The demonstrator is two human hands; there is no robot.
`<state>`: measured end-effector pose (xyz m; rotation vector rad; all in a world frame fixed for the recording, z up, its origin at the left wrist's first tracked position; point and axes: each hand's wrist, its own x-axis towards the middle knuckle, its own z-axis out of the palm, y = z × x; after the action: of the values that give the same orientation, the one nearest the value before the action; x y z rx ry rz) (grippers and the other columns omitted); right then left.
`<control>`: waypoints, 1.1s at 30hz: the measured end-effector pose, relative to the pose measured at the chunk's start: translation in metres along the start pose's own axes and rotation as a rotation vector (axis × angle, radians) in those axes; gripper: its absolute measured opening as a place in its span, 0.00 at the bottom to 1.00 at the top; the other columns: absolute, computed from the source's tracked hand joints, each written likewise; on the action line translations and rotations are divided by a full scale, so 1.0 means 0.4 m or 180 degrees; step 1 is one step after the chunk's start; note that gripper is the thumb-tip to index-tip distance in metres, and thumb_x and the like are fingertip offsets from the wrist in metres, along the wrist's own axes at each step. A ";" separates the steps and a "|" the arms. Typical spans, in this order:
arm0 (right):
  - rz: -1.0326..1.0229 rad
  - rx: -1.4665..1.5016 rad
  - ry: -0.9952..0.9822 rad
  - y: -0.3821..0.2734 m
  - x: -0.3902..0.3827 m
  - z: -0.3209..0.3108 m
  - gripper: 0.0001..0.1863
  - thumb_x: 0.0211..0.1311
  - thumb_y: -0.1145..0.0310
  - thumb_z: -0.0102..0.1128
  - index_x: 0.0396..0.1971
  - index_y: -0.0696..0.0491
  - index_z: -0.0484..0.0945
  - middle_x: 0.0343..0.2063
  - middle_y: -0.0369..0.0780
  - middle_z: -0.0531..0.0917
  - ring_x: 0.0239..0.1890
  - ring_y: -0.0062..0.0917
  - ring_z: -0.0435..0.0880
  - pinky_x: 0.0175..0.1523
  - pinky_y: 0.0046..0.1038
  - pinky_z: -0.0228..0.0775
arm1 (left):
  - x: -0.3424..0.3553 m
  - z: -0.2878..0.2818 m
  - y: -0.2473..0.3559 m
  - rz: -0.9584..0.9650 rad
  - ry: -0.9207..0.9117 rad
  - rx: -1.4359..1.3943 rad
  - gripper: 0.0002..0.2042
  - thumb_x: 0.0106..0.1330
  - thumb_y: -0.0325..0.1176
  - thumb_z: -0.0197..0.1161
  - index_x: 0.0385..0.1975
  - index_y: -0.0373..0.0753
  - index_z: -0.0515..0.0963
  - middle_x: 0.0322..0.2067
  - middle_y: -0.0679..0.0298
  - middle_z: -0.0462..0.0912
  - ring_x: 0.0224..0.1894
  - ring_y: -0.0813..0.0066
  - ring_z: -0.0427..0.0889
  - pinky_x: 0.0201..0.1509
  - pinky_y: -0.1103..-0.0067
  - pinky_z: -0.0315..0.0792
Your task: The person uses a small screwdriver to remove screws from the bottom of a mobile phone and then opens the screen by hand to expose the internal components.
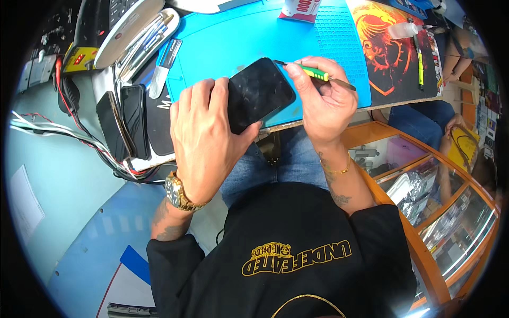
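My left hand (204,138) grips a black smartphone (258,93) from its left side, holding it tilted above the near edge of a blue work mat (238,37). My right hand (323,100) pinches a thin green-handled tool (316,74), and the tool's metal tip touches the phone's upper right edge. The phone's dark screen faces up and shows smudges. A gold watch sits on my left wrist and a thin gold bracelet on my right.
Two more dark phones (127,124) lie on the bench to the left, beside tangled red and white wires (79,132). A tray of tweezers and tools (143,37) lies at upper left. An orange-patterned mat (384,47) and a glass display case (440,196) are on the right.
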<state>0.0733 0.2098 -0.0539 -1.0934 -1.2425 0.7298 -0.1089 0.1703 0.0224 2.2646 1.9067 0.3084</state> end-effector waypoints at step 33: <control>0.1877 0.0532 -0.1125 -0.117 -0.041 -0.099 0.18 0.75 0.77 0.56 0.62 0.59 0.79 0.40 0.38 0.84 0.37 0.17 0.84 0.37 0.17 0.76 | 0.053 -0.044 -0.092 -0.0145 -0.0478 -0.1092 0.39 0.47 0.52 0.83 0.53 0.27 0.80 0.49 0.47 0.85 0.53 0.54 0.85 0.58 0.67 0.78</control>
<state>0.1026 0.1692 -0.0148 -1.2360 -1.1218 1.5006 -0.1452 0.1973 0.0310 1.9608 1.6806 0.4111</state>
